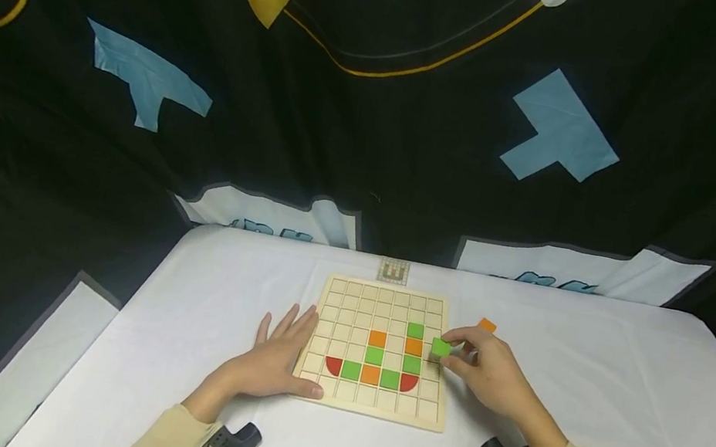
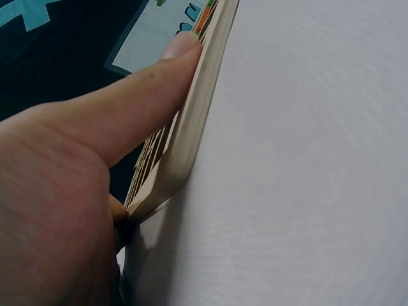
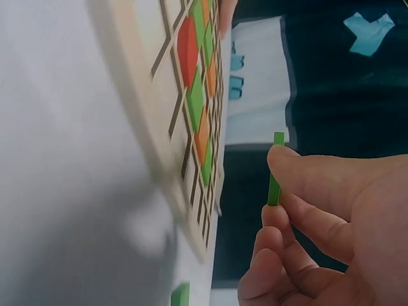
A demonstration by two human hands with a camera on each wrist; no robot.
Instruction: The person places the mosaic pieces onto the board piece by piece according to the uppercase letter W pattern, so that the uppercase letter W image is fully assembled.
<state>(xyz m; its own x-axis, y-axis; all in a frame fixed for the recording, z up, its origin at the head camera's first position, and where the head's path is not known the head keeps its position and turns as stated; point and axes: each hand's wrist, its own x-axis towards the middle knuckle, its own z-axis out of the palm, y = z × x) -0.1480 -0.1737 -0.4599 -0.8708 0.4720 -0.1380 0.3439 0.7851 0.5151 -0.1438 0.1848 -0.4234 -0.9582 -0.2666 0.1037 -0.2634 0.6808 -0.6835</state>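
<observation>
A wooden grid board point(image 1: 385, 406) lies on the white table, with green, orange and red pieces set in some of its squares. My left hand point(image 1: 273, 359) rests at the board's left side, fingers spread and straight. Its thumb point(image 2: 153, 83) lies over the front-left corner of the board. Over the board's right edge, my right hand point(image 1: 492, 374) pinches a green square tile point(image 1: 441, 348) between thumb and fingers. In the right wrist view this thin tile point(image 3: 274, 185) is held edge-on, raised above the board. Red quarter-round pieces point(image 1: 333, 366) end the lowest row of colours.
An orange tile point(image 1: 486, 325) lies on the table just beyond my right hand. Another green piece point(image 3: 180, 294) shows low in the right wrist view. A small card with a grid pattern point(image 1: 393, 270) is behind the board. A dark curtain point(image 1: 370, 147) hangs at the back.
</observation>
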